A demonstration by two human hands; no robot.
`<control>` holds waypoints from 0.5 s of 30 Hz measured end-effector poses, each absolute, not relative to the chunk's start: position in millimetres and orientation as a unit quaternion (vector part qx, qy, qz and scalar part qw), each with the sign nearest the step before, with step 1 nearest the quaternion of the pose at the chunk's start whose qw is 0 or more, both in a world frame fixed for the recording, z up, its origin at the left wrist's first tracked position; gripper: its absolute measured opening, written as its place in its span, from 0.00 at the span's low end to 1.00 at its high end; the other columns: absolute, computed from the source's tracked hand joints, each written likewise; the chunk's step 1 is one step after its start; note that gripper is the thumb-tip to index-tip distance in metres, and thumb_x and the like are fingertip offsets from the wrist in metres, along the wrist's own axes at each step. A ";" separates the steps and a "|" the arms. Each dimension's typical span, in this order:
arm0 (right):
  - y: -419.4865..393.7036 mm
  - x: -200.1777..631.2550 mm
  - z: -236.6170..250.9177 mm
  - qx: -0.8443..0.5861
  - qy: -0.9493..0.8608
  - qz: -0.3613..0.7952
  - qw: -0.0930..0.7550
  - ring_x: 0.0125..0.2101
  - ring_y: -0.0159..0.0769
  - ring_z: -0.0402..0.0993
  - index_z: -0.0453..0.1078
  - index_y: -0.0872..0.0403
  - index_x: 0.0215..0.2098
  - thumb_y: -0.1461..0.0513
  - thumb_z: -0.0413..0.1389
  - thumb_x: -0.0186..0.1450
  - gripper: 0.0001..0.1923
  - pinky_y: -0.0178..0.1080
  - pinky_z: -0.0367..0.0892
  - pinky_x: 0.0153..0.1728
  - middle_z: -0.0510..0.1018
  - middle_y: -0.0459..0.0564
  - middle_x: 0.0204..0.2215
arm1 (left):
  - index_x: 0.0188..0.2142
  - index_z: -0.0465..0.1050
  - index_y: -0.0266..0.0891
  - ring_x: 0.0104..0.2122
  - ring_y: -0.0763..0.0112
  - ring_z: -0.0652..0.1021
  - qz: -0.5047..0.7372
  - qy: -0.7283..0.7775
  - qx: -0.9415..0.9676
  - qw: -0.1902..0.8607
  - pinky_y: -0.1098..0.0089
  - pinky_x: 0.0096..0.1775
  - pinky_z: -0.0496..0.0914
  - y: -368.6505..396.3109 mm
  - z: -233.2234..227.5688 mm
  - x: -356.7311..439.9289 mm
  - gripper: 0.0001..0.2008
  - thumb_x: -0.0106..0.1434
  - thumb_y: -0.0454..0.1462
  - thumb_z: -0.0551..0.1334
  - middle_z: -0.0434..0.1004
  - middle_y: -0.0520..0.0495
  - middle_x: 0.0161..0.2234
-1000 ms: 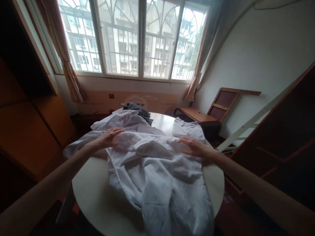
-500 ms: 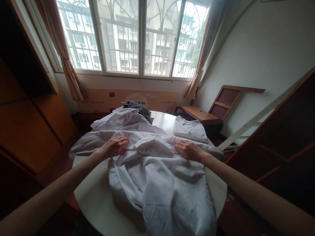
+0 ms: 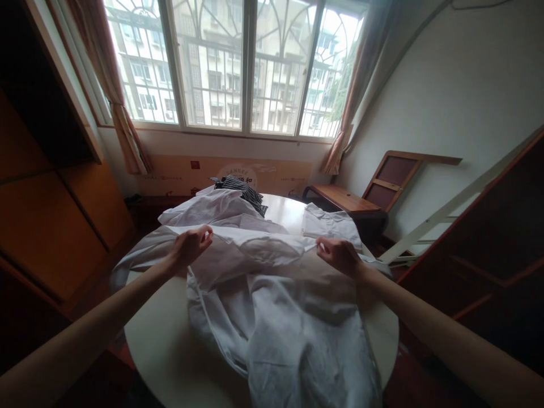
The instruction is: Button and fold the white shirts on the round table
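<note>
A white shirt (image 3: 297, 328) lies spread over a round white table (image 3: 170, 345), its lower part hanging toward me over the near edge. My left hand (image 3: 192, 247) pinches the cloth at the left of the collar area. Level with it on the other side, my right hand (image 3: 340, 256) grips the shirt too, fingers curled. Between them the fabric is drawn fairly taut, with an oval fold in the middle. Beyond the right hand sits a folded white garment (image 3: 331, 224). Behind the left hand is a rumpled white garment (image 3: 204, 207).
A black-and-white striped cloth (image 3: 242, 190) lies at the table's far side. Past the table's right rear stands a wooden chair (image 3: 344, 198). Brown cabinets (image 3: 46, 226) are on the left, a reddish-brown panel (image 3: 488, 255) on the right. A barred window (image 3: 212, 68) is ahead.
Both hands have moved apart and lifted slightly, each pinching the shirt. The cloth between them is raised and stretched straighter. The other garments stay where they were.
</note>
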State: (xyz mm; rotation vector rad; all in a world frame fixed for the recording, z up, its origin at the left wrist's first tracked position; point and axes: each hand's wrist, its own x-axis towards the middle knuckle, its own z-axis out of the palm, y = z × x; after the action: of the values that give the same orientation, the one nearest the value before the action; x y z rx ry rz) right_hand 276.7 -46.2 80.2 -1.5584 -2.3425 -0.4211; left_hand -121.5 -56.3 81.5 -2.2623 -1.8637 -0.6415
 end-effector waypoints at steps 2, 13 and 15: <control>-33.1 275.4 102.3 -0.621 -0.758 -0.108 0.167 0.27 0.38 0.72 0.71 0.54 0.32 0.61 0.50 0.58 0.09 0.35 0.61 0.27 0.76 0.49 0.24 | 0.40 0.69 0.39 0.26 0.67 0.75 -0.239 -0.649 -0.721 0.047 0.72 0.27 0.62 -46.5 95.4 -117.1 0.15 0.60 0.43 0.50 0.75 0.49 0.25; 17.4 265.2 128.2 -0.637 -0.743 0.039 0.199 0.47 0.44 0.68 0.59 0.61 0.53 0.55 0.53 0.59 0.27 0.38 0.63 0.43 0.68 0.62 0.50 | 0.52 0.57 0.35 0.43 0.61 0.72 -0.317 -0.623 -0.714 0.036 0.67 0.40 0.64 8.1 103.6 -93.8 0.26 0.57 0.44 0.55 0.70 0.38 0.47; 3.8 278.4 118.4 -0.629 -0.752 0.028 0.195 0.46 0.42 0.69 0.64 0.59 0.49 0.58 0.51 0.60 0.21 0.38 0.63 0.44 0.70 0.60 0.49 | 0.45 0.65 0.36 0.37 0.62 0.74 -0.283 -0.643 -0.711 0.032 0.68 0.35 0.64 -12.4 96.1 -106.2 0.18 0.58 0.43 0.52 0.74 0.42 0.39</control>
State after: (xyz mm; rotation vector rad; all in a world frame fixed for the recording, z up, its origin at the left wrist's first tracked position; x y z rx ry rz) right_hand 278.4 3.8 118.4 -1.7635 -2.1065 0.0771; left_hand -106.2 -12.4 96.1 -2.1902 -1.9801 -0.8712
